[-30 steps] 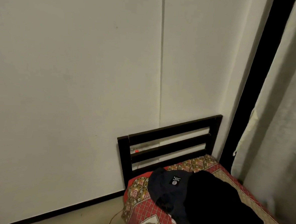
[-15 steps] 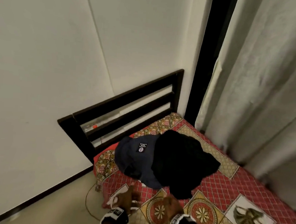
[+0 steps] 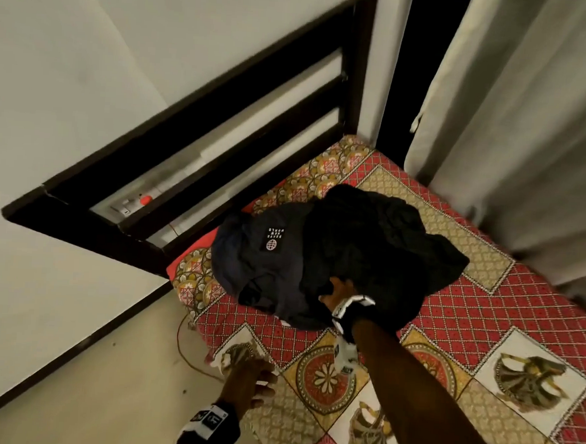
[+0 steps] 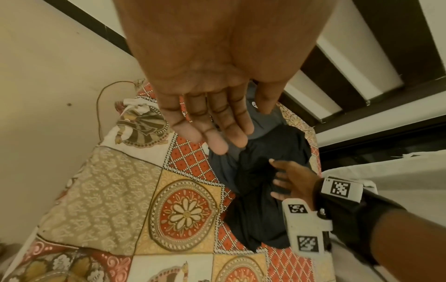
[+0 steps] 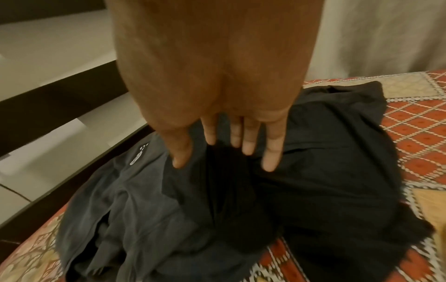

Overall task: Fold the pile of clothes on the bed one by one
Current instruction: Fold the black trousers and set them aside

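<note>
A pile of two garments lies on the bed near the headboard. The navy garment (image 3: 258, 254) with a small white-printed patch is on the left, and the black garment (image 3: 379, 241) overlaps it on the right. My right hand (image 3: 335, 288) reaches onto the pile where the two meet. In the right wrist view its fingers (image 5: 248, 137) are straight and spread just over the black garment (image 5: 325, 181), gripping nothing. My left hand (image 3: 258, 377) hovers open over the bed's near left edge, its fingers (image 4: 217, 131) straight and empty.
A red and gold patterned bedspread (image 3: 484, 319) covers the bed. A dark slatted headboard (image 3: 222, 114) stands behind the pile, with a wall socket (image 3: 138, 202) showing through it. Pale curtains (image 3: 530, 133) hang along the right. A thin cable (image 3: 187, 349) lies on the floor at left.
The view has tilted down onto the bed. My right hand has gone forward from the near edge onto the pile. My left hand stays near the bed's edge.
</note>
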